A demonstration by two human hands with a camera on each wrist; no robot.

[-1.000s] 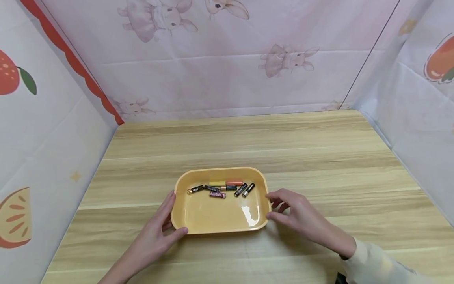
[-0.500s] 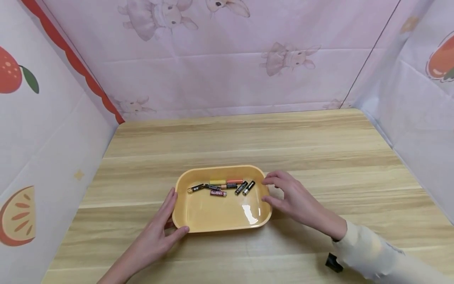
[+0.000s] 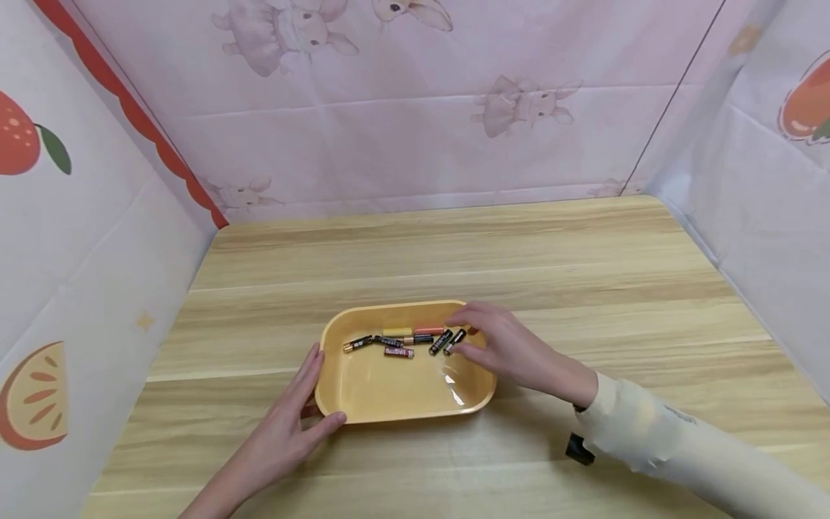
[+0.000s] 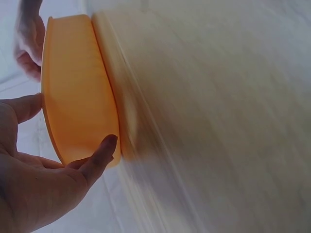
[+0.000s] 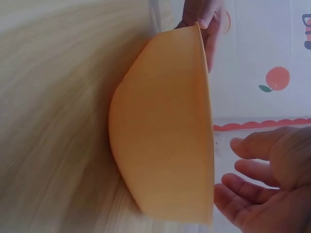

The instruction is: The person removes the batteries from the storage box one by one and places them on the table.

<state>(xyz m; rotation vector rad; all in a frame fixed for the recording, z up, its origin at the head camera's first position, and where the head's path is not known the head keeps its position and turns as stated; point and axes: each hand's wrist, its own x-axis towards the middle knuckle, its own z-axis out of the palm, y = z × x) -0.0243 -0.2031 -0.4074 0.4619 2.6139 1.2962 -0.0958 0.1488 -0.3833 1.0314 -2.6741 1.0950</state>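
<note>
A yellow plastic tray (image 3: 382,393) stands on the table, several small batteries lying loose toward its far side. Among them are a yellow battery (image 3: 398,331), an orange-red battery (image 3: 429,331), a maroon battery (image 3: 398,352) and a black battery (image 3: 357,344) at the left. My left hand (image 3: 283,436) holds the tray's near left corner, thumb at the rim and fingers along the outer wall. Over the tray's right end reaches my right hand (image 3: 509,346), thumb and fingers apart. Its fingertips hover close to two slanted black batteries (image 3: 440,342); nothing shows between them.
The wood-grain table (image 3: 259,303) extends around the tray. A printed cloth wall (image 3: 402,158) rises behind it, with more cloth at both sides. A small black piece (image 3: 579,449) hangs beside the right sleeve (image 3: 674,432).
My right hand has moved left from the tray's right rim to over the batteries inside. My left hand keeps its place at the corner, and the batteries lie as before.
</note>
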